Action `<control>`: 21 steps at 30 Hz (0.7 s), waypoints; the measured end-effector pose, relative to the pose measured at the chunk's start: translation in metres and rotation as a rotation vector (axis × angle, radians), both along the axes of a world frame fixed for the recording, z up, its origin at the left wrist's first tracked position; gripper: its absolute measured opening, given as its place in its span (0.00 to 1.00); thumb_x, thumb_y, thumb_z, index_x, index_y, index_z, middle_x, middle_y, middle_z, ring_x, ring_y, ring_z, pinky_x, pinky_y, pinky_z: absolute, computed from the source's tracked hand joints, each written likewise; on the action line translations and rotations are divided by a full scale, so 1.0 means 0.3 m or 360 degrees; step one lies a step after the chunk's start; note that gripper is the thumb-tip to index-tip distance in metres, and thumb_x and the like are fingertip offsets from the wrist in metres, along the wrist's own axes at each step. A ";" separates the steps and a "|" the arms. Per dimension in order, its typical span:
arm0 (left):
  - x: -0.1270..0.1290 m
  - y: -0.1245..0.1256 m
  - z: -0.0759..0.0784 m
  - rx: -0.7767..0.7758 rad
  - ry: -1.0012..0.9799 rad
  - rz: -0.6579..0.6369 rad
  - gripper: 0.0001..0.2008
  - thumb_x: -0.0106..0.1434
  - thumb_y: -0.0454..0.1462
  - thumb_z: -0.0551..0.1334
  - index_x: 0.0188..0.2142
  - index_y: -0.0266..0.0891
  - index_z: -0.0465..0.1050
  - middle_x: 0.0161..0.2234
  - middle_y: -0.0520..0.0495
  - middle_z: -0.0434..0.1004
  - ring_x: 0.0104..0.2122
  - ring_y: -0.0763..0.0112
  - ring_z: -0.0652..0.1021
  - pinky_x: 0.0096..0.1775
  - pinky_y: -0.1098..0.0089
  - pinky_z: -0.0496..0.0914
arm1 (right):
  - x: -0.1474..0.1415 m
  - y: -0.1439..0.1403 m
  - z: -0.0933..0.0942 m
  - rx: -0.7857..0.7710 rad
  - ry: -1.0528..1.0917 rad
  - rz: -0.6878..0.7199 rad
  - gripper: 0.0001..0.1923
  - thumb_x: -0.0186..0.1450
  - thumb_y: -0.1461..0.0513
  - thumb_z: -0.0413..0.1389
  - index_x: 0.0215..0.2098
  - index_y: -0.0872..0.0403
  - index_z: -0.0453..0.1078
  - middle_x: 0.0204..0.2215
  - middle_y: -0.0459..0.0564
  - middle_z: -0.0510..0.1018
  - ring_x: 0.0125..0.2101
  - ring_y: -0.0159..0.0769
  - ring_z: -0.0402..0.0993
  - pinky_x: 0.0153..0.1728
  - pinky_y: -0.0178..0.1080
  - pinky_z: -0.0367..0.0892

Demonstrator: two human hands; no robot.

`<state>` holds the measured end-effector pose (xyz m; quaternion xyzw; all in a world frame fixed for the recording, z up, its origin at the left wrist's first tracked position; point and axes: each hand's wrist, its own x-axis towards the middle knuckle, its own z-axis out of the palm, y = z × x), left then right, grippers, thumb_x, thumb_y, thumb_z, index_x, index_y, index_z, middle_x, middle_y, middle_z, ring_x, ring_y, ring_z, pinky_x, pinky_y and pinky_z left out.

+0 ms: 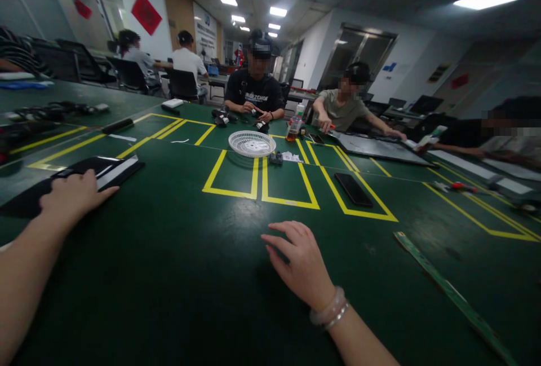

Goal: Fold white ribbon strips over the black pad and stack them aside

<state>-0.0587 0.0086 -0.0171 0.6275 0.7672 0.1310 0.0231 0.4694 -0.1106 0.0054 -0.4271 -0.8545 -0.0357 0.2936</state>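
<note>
- The left hand (71, 194) is lying palm down on a flat black rectangular panel (91, 174) at the left side of the green desk (177, 276); its fingers (103, 192) are lying extended and loosely together, pressing on the panel rather than gripping it.
- The flat black rectangular panel is lying flat on the desk, with its long axis running from near left toward far right; its far end is pointing toward the yellow tape boxes (260, 183). A pale strip is showing along its upper face.
- The right hand (298, 259) is hovering or resting on bare desk near the middle, palm down, fingers (276, 239) spread and slightly curled, holding nothing; I cannot tell whether the fingertips are touching the surface. A pale bead bracelet (329, 311) is sitting on that wrist.
- A black phone-like slab (354, 189) is lying inside a yellow box, well apart from the right hand, with its long axis pointing away and to the left.
- A white round slotted plastic grille (252, 143) is lying further away on the desk.
- A long thin green strip (452, 292) is lying diagonally at the right.
- Other people are sitting at the far side of the desk, working with their own hands.
</note>
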 end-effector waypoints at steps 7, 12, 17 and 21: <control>0.122 0.018 0.010 0.0062 -0.0079 -0.0137 0.49 0.57 0.67 0.49 0.50 0.20 0.70 0.43 0.27 0.72 0.47 0.35 0.72 0.42 0.50 0.66 | -0.002 0.005 -0.010 -0.0003 -0.0002 0.0029 0.13 0.66 0.66 0.56 0.47 0.48 0.74 0.46 0.52 0.78 0.48 0.42 0.73 0.53 0.53 0.65; 0.382 -0.007 0.013 0.0061 -0.0236 -0.0918 0.35 0.65 0.56 0.55 0.63 0.35 0.62 0.53 0.40 0.71 0.48 0.52 0.74 0.47 0.59 0.71 | -0.004 0.002 -0.016 -0.0085 -0.0050 0.0098 0.09 0.65 0.66 0.57 0.42 0.48 0.74 0.49 0.51 0.77 0.50 0.42 0.73 0.54 0.53 0.64; 0.686 -0.146 0.013 0.0115 -0.0464 -0.1699 0.22 0.70 0.39 0.58 0.62 0.44 0.64 0.55 0.44 0.68 0.52 0.59 0.72 0.52 0.63 0.69 | -0.014 -0.006 -0.013 -0.0242 -0.0109 0.0121 0.11 0.62 0.63 0.62 0.43 0.47 0.72 0.58 0.50 0.71 0.58 0.45 0.66 0.59 0.56 0.58; 0.786 -0.244 0.045 0.0047 -0.0485 -0.1896 0.25 0.68 0.32 0.60 0.63 0.48 0.63 0.54 0.46 0.69 0.50 0.63 0.73 0.49 0.67 0.70 | -0.020 -0.008 -0.015 -0.0366 -0.0094 0.0140 0.12 0.63 0.64 0.62 0.43 0.48 0.70 0.51 0.48 0.78 0.53 0.43 0.71 0.59 0.55 0.56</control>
